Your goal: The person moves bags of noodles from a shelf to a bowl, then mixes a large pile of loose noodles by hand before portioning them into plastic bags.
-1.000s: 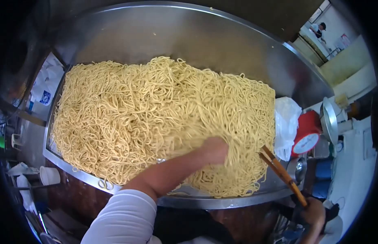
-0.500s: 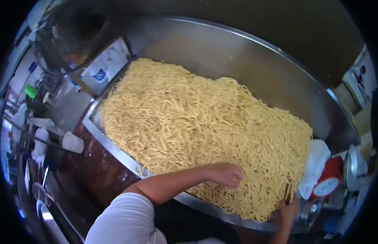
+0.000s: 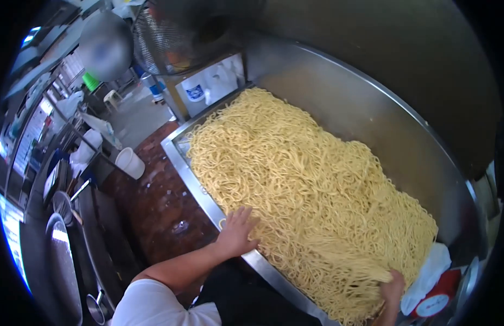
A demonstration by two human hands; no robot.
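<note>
A big heap of yellow noodles (image 3: 317,185) fills a wide steel tray (image 3: 178,155) with a tall steel back wall. My left hand (image 3: 238,231) lies flat with fingers spread on the near left edge of the heap, right at the tray's rim. My right hand (image 3: 393,285) is at the near right corner, its fingers buried in the noodles and closed on a bunch of strands that stretch toward it. No chopsticks show in it.
A white plastic bag (image 3: 425,274) and a red scale (image 3: 439,301) sit right of the tray. Left of it are a wet brown counter (image 3: 154,206), a white cup (image 3: 130,163), a fan (image 3: 181,32) and a large wok (image 3: 62,266).
My view has swung left. My left hand slid from the middle of the near edge to the left rim. My right hand, earlier holding chopsticks off the tray, now digs into the right corner.
</note>
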